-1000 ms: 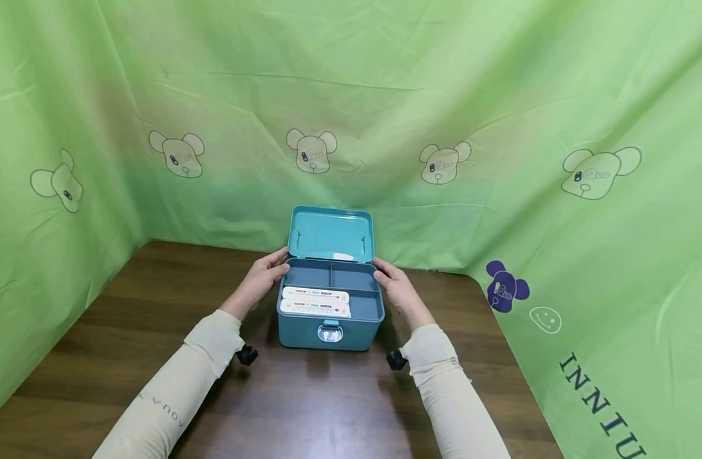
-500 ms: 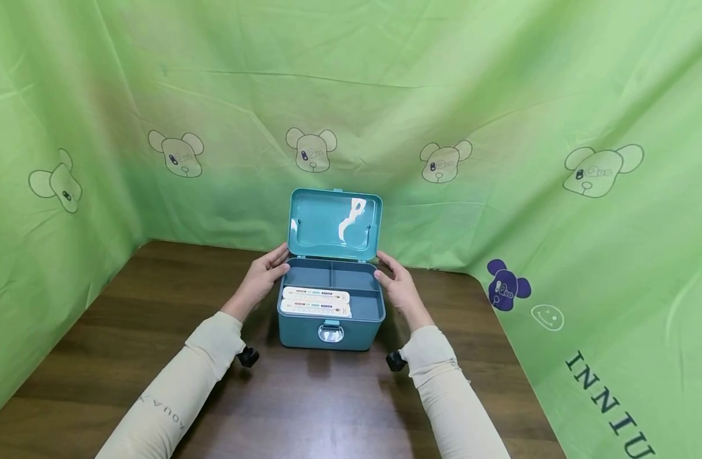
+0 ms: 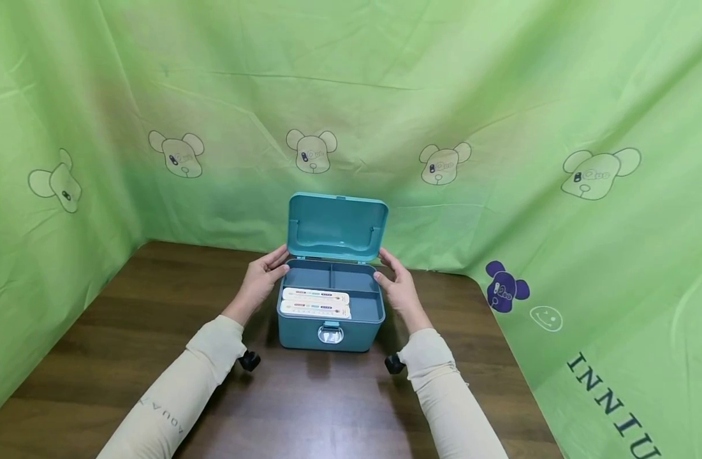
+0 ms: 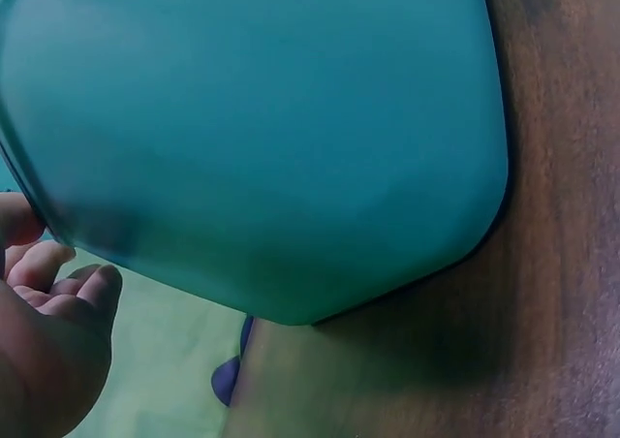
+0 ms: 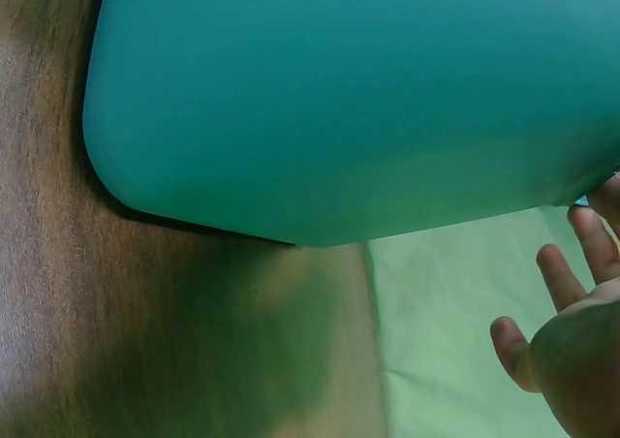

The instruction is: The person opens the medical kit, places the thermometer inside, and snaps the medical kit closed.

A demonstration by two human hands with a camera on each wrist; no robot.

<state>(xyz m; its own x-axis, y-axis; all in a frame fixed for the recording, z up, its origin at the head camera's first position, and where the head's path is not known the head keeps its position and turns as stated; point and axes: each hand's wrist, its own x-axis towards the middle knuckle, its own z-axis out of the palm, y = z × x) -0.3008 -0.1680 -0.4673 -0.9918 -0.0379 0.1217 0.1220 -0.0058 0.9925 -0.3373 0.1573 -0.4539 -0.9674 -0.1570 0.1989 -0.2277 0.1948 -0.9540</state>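
Observation:
On the table in the head view stands a teal storage box with its hinged lid raised roughly upright. Its grey-blue compartment tray holds two slim white cases with small printed labels, side by side in the front compartment. My left hand is at the back left corner, thumb on the rim and fingers reaching behind the lid's edge. The right hand mirrors it at the back right corner. In the wrist views, the box's side walls hide part of each hand; the right hand's visible fingers are extended and spread.
The brown wooden table reaches back to a green cloth backdrop printed with bear heads. A clear round latch is on the front of the box. Black wrist devices hang below the sleeves.
The lid has swung up and forward from leaning far back to nearly upright. Both hands remain at the back corners, their fingers following the lid slightly. The box and white cases stay put.

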